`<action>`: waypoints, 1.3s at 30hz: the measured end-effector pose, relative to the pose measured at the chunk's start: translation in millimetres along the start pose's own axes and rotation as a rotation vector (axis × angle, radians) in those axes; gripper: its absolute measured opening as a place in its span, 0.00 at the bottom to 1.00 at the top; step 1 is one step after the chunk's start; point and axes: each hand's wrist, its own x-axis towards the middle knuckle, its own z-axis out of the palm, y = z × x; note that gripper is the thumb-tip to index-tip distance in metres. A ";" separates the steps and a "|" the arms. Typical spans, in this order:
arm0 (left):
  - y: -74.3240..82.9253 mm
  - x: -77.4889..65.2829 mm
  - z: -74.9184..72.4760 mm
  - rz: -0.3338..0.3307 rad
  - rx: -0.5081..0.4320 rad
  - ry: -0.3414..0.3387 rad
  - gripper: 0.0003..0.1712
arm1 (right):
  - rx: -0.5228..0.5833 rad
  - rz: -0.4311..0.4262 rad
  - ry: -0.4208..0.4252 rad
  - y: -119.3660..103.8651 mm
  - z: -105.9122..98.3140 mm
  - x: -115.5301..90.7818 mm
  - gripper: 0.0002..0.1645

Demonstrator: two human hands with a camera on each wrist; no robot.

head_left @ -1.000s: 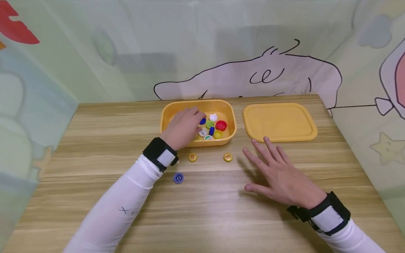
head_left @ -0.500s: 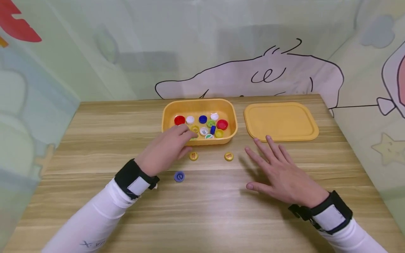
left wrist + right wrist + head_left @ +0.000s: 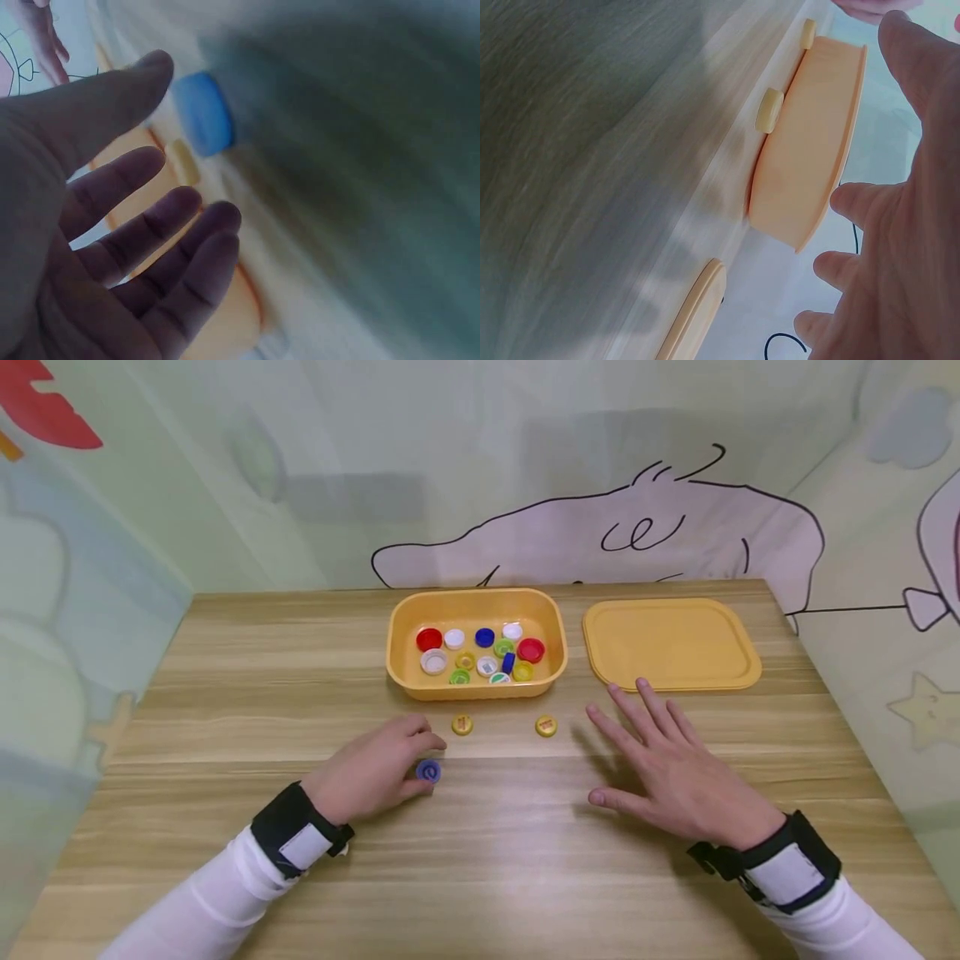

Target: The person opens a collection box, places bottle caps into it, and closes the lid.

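Note:
A blue bottle cap [image 3: 428, 770] lies on the wooden table [image 3: 225, 693] in front of an orange tub [image 3: 472, 689]. My left hand [image 3: 390, 764] has come down beside it, thumb and forefinger on either side of the cap. In the left wrist view the left hand [image 3: 127, 187] is loosely spread, its thumb tip next to the blue cap [image 3: 204, 112]. My right hand [image 3: 660, 752] rests flat on the table with fingers spread, holding nothing, right of two yellow caps [image 3: 462, 724] [image 3: 546, 726].
The tub holds several caps in red, white, blue, green and yellow. Its orange lid [image 3: 671, 643] lies flat to the right. In the right wrist view the tub [image 3: 810, 142], the lid [image 3: 697, 307] and a yellow cap [image 3: 769, 110] show. Printed curtains enclose the table.
My left hand has pulled back out of the tub and dropped to the blue cap on the table. The right hand has stayed where it was.

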 end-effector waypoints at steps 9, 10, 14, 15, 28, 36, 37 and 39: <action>3.5 0.5 10.4 -0.015 -0.040 -0.070 0.18 | -0.005 0.000 -0.005 0.3 0.7 -0.7 0.58; 4.0 0.3 10.4 -0.015 -0.041 -0.073 0.17 | -0.006 -0.001 -0.005 0.3 0.8 -0.7 0.58; 5.0 0.0 8.0 -0.011 -0.053 -0.069 0.15 | -0.010 -0.004 0.004 0.7 1.4 -1.0 0.58; 5.3 -0.1 6.3 -0.009 -0.058 -0.061 0.14 | -0.011 -0.006 0.008 0.8 1.4 -1.1 0.58; -3.3 16.2 -52.3 0.030 -0.073 0.162 0.16 | -0.019 -0.007 0.004 0.1 1.4 -2.7 0.58; -20.1 49.0 -67.1 -0.045 0.009 0.182 0.17 | -0.009 -0.001 0.009 0.5 3.4 -4.7 0.58; -22.3 52.2 -67.3 -0.056 0.024 0.177 0.17 | -0.008 0.001 0.010 0.5 3.3 -4.8 0.58; -27.0 57.7 -66.5 -0.073 0.041 0.167 0.18 | -0.007 0.002 0.012 0.6 2.5 -5.0 0.58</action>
